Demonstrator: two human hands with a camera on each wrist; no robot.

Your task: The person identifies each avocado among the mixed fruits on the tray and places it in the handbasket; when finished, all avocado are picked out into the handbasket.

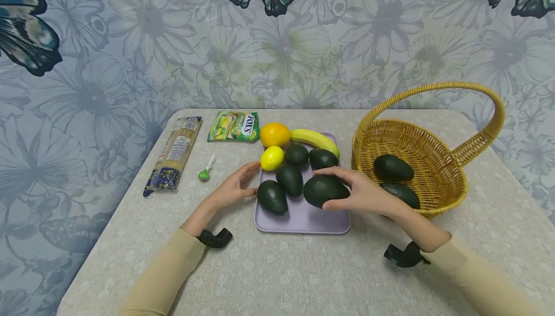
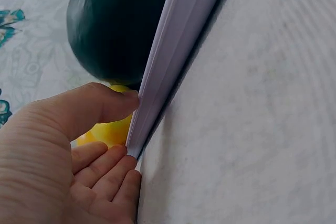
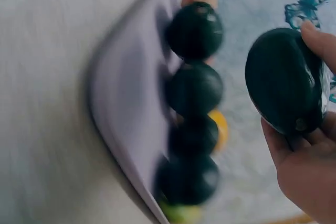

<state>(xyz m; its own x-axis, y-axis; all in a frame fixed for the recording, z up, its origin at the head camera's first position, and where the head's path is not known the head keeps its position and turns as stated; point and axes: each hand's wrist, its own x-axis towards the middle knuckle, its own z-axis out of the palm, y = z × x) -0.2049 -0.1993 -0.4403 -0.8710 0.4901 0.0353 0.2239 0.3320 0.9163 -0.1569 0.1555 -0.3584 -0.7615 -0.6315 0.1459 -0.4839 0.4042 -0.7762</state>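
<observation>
My right hand holds a dark green avocado over the right part of the lilac tray. The right wrist view shows this avocado raised clear of the others, with thumb and fingers about it. At the tray's left edge is my left hand, its fingers extended and holding nothing. Its thumb meets the tray rim in the left wrist view. Several more avocados lie on the tray with a lemon, an orange fruit and a banana.
On the right stands a wicker basket with a tall handle; two avocados lie inside. Left of the tray are a green lollipop, a green FOX'S candy bag and a long pasta packet. A patterned wall rises behind the table.
</observation>
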